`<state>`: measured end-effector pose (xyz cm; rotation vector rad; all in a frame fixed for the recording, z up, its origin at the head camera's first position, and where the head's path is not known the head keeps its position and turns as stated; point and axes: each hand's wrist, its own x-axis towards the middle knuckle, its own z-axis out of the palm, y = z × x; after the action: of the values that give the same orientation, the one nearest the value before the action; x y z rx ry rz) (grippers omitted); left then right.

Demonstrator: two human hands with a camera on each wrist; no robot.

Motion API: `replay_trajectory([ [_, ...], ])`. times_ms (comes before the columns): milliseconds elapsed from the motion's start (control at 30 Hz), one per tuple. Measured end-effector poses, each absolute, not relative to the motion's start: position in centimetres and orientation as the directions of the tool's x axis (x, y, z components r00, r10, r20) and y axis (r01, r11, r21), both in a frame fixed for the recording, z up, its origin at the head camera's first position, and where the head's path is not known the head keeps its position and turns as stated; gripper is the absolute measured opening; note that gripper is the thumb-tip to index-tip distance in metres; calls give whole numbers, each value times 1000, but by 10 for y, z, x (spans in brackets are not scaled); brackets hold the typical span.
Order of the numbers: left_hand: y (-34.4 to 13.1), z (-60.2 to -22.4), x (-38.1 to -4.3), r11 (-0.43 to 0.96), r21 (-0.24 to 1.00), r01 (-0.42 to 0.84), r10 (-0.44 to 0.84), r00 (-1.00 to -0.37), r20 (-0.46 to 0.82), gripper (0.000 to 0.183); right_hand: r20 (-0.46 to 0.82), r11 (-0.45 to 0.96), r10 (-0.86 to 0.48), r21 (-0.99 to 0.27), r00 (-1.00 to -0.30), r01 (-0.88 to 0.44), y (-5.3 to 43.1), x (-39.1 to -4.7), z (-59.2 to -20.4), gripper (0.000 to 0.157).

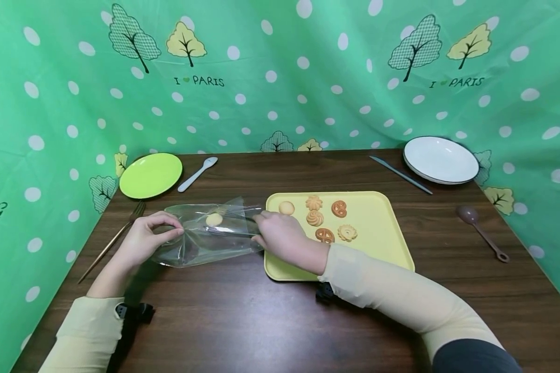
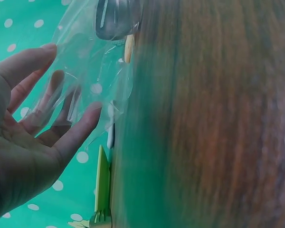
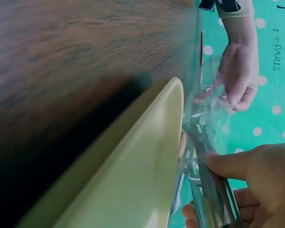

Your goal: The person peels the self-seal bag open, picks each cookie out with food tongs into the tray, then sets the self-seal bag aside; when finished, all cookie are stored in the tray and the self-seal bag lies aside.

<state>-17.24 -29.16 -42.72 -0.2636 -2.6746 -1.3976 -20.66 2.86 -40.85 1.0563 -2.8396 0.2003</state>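
A clear plastic bag point(image 1: 191, 254) lies along the table left of the yellow tray point(image 1: 392, 233). My left hand point(image 1: 149, 238) pinches its film between thumb and fingers; in the left wrist view the fingers point(image 2: 88, 121) show spread around and through the film. My right hand point(image 1: 284, 235), over the tray's left edge, grips metal tongs point(image 3: 213, 190) that reach into the bag. In the left wrist view the tongs' broad slotted tip point(image 2: 113, 23) is inside the film. A round pale cookie point(image 1: 214, 219) shows through the bag, right below that tip.
Several cookies point(image 1: 315, 217) and pretzel-shaped biscuits point(image 1: 339, 209) lie on the tray. Around it are a green plate point(image 1: 151, 176), pale spoon point(image 1: 197, 174), fork point(image 1: 116, 238), blue knife point(image 1: 401, 175), white dish point(image 1: 441, 159) and brown spoon point(image 1: 483, 234). A green curtain point(image 1: 280, 77) hangs behind.
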Motion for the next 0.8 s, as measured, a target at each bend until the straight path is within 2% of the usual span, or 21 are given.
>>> replay_trajectory([
  [233, -293, -429, -174, 557, 802, 218, 114, -976, 186, 10, 156, 764, -625, -77, -765, -640, 17, -209, -409, 42],
  [567, -276, -405, -163, 557, 802, 215, 122, -977, 177, 9, 186, 779, -608, -47, -772, -625, 3, -212, -415, 39],
  [800, -276, -405, -164, 559, 801, 215, 122, -977, 177, 10, 169, 772, -621, -38, -765, -635, 4, -216, -415, 36],
])
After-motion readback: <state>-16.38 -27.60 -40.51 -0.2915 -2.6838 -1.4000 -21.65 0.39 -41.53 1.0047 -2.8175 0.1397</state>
